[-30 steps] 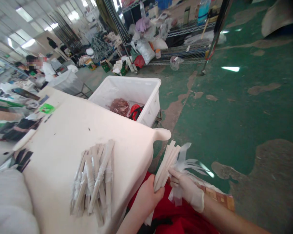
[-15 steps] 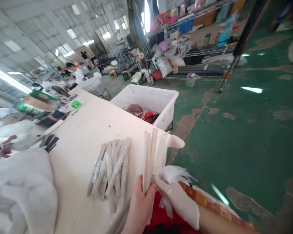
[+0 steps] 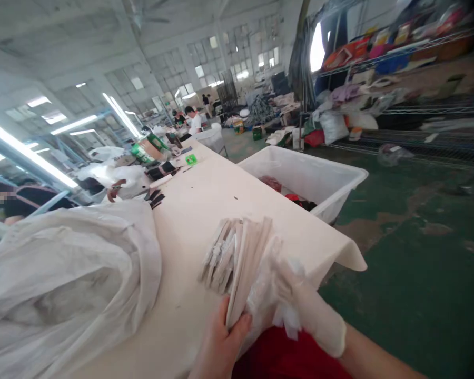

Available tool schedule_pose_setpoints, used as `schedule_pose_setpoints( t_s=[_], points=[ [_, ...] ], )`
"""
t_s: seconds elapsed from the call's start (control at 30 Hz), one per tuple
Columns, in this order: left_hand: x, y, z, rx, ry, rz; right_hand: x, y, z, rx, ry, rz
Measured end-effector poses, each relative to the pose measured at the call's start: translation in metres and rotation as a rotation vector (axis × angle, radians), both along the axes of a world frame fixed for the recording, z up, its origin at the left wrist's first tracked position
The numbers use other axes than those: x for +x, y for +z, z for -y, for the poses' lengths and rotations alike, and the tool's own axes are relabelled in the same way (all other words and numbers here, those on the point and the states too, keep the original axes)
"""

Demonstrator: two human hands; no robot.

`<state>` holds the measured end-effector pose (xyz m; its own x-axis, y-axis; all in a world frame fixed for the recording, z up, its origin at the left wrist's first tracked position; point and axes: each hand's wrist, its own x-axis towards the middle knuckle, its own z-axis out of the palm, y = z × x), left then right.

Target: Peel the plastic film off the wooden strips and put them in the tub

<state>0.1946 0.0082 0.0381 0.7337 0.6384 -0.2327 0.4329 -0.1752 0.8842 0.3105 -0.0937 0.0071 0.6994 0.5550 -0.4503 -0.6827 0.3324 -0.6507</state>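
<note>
My left hand, bare, is closed around the lower end of a bundle of flat off-white strips. The bundle stands tilted over the table edge, and I cannot tell what the strips are made of. My right hand wears a white glove and grips thin clear plastic film just right of the bundle. Its fingertips are partly blurred and covered by the film. Behind the bundle a pile of similar strips, some wrapped in plastic, lies on the cream-coloured table.
At left a big white sack lies open on the table. Beyond the right table edge stands a white plastic bin with red and dark items inside. A wire shelf rises behind it. One co-worker is at far left, others farther back.
The view has swung left, so the table and bin appear farther right. My right hand has moved away from my left, and the film spreads between them. The left hand keeps its hold.
</note>
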Motion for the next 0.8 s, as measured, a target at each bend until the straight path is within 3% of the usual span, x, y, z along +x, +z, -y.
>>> schedule_pose_setpoints(
  t_s=[0.07, 0.17, 0.3, 0.4, 0.53, 0.67, 0.8],
  points=[
    [-0.012, -0.004, -0.008, 0.026, -0.004, 0.007, 0.003, 0.006, -0.008, -0.061, 0.005, -0.08],
    [-0.021, -0.01, -0.021, 0.029, 0.0, -0.003, -0.011, 0.01, -0.029, 0.029, 0.131, -0.123],
    [-0.023, -0.006, -0.06, 0.125, -0.029, -0.067, -0.019, 0.006, -0.049, 0.117, 0.161, -0.137],
    [-0.007, 0.0, -0.103, 0.269, 0.011, -0.112, -0.001, 0.003, -0.055, 0.236, 0.158, -0.1],
    [0.039, -0.007, -0.147, 0.391, 0.025, -0.225, 0.017, -0.006, -0.061, 0.35, 0.305, -0.335],
    [0.069, -0.018, -0.159, 0.452, 0.02, -0.286, 0.023, -0.024, -0.06, 0.335, 0.255, -0.309],
    [0.057, -0.009, -0.146, 0.54, 0.058, -0.321, 0.027, -0.024, -0.052, 0.3, 0.243, -0.299]
  ],
)
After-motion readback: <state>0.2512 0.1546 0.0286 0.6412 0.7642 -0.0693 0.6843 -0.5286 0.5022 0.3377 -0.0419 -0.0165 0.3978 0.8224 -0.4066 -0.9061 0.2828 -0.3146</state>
